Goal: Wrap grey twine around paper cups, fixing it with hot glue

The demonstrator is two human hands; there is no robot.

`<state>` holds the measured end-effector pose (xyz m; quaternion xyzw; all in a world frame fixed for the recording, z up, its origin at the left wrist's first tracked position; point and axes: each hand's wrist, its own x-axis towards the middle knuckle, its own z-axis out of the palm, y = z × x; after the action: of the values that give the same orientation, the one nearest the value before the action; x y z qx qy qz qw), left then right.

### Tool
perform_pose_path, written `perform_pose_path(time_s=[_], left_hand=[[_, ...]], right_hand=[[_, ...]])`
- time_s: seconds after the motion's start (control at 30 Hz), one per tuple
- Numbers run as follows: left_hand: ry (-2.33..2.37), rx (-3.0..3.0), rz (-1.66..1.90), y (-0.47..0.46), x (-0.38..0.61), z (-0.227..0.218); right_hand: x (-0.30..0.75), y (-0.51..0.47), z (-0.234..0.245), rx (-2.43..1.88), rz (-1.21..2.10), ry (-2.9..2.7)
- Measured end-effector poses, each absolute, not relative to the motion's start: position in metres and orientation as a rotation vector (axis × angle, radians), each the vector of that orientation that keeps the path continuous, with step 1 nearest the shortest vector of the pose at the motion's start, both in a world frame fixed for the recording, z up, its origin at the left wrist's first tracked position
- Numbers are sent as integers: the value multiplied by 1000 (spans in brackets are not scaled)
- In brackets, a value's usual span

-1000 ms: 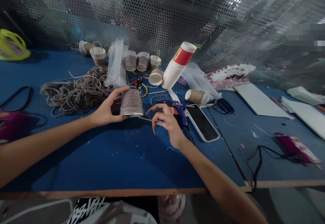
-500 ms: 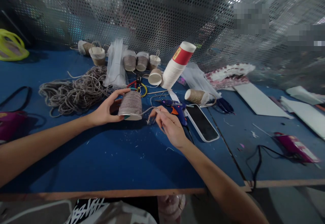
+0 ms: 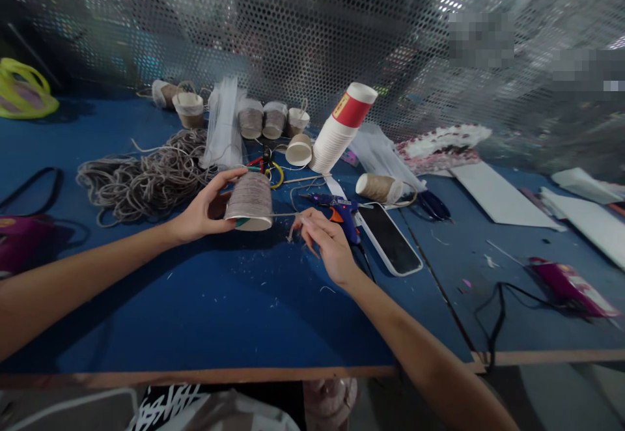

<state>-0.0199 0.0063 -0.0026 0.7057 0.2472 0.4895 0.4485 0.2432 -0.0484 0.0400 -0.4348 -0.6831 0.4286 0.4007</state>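
Observation:
My left hand [image 3: 205, 209] grips a paper cup [image 3: 250, 198] wound with grey cord, its open rim facing down and toward me. From the cup's lower right side a strand of grey cord [image 3: 283, 215] runs straight across to my right hand [image 3: 326, 241], pinched between thumb and fingers. The cord's loose end hangs below those fingers. Just behind my right hand lies a blue glue gun [image 3: 343, 208] with an orange trigger. A tangled heap of grey cord [image 3: 146, 180] lies to the left of the cup.
A tilted stack of white paper cups [image 3: 336, 141] stands at the back, near several cord-wrapped cups [image 3: 251, 118]. Scissors with a yellow handle [image 3: 277, 176] lie behind the held cup. To the right are a phone [image 3: 390, 239], a brown wrapped cup [image 3: 375, 187] and white boards [image 3: 502, 190].
The cord between the cup and my right hand was slack and curved; now it is drawn straight. My right hand has shifted slightly right, while my left hand keeps its hold.

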Motion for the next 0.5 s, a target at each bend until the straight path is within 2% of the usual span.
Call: perform_pose_path(time_s=[0.5], left_hand=[[638,1675,1242,6,-19,0]], right_hand=[[243,-45,38,-1114,1056,-1958]])
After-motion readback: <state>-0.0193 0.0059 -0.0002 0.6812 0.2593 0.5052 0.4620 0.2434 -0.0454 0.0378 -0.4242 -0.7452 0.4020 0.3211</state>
